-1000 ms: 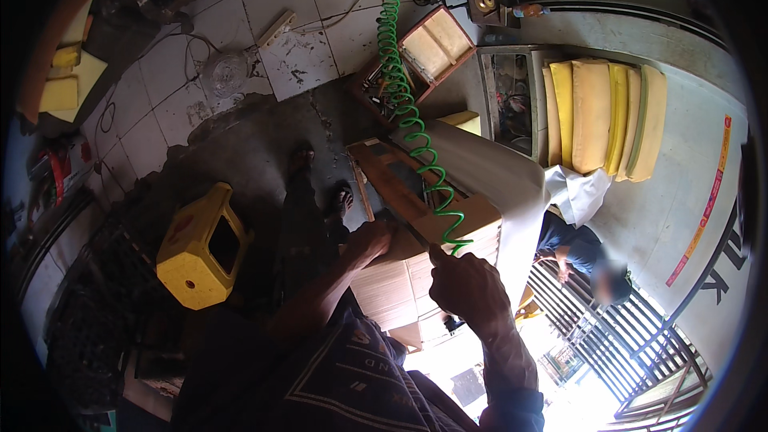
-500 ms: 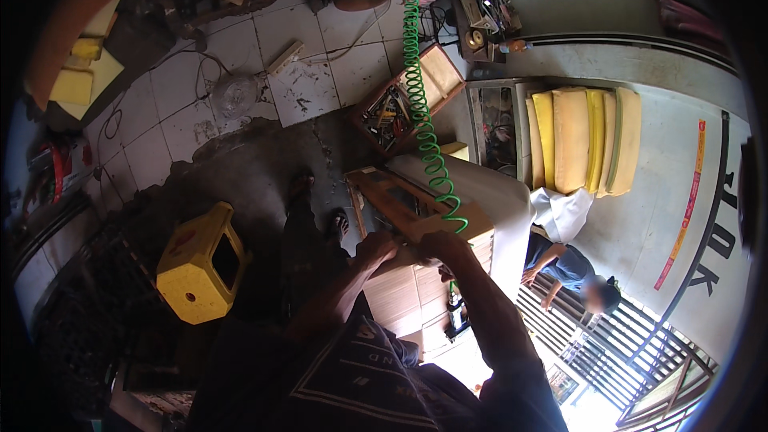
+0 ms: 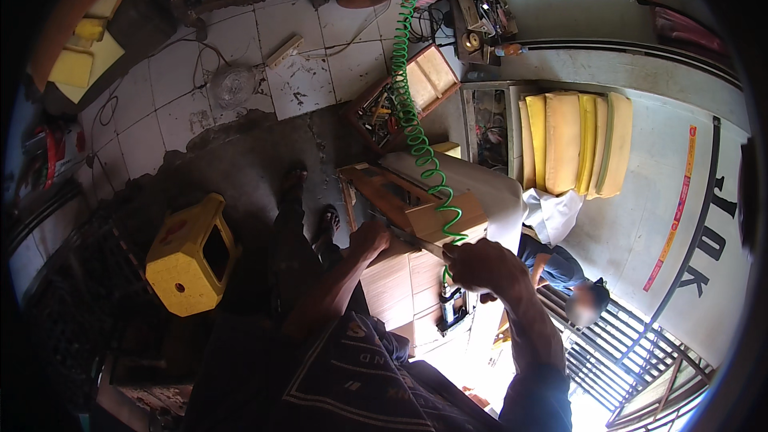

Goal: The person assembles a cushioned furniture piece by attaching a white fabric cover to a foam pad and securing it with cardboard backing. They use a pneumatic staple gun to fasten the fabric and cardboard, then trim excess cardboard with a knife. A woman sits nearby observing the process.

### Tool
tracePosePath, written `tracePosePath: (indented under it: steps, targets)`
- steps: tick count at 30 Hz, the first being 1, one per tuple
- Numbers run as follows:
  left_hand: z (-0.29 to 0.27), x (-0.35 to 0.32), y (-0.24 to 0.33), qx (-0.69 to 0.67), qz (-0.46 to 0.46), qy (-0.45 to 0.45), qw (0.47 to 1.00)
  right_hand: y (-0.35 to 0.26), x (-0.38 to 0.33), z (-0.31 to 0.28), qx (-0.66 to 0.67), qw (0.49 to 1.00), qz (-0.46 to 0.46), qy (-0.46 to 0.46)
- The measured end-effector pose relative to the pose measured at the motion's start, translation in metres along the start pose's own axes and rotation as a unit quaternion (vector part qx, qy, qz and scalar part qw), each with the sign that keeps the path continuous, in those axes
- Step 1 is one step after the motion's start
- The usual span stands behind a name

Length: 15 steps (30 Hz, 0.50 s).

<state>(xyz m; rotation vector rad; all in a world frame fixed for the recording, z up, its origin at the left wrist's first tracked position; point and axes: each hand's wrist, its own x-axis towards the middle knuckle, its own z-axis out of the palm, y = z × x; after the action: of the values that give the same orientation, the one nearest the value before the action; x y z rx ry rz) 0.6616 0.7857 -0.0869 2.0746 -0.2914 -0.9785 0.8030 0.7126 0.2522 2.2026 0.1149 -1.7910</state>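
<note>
My left hand is closed at the near left edge of a stack of tan cardboard-like panels; what its fingers grip is hidden. To the right, my right hand is closed on the end of a thin pale strip, which reaches across toward my left hand. Beyond the strip lies a brown flat piece beside a wooden frame. A green coiled air hose hangs down past my right hand to a dark and silver air tool by the panels.
A yellow plastic stool stands at left. Beyond the work sits an open wooden box of tools. Yellow and cream foam cushions lean at right, near another person by a slatted grille. A round glassy object lies on the tiles.
My right hand has moved right and slightly nearer, away from my left hand, and the pale strip now shows between them. The whole view has shifted a little left.
</note>
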Motion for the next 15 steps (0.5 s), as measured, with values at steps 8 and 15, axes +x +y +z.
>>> tracePosePath:
  steps: [8,15]
  targets:
    - [-0.005,0.0,0.001,-0.023,-0.092,0.031,0.995,0.014,0.021,0.123,0.005,0.987,-0.026,0.16]
    - [-0.038,-0.008,0.017,0.017,-0.075,0.112,0.991,0.011,0.057,0.183,0.093,0.987,-0.005,0.133]
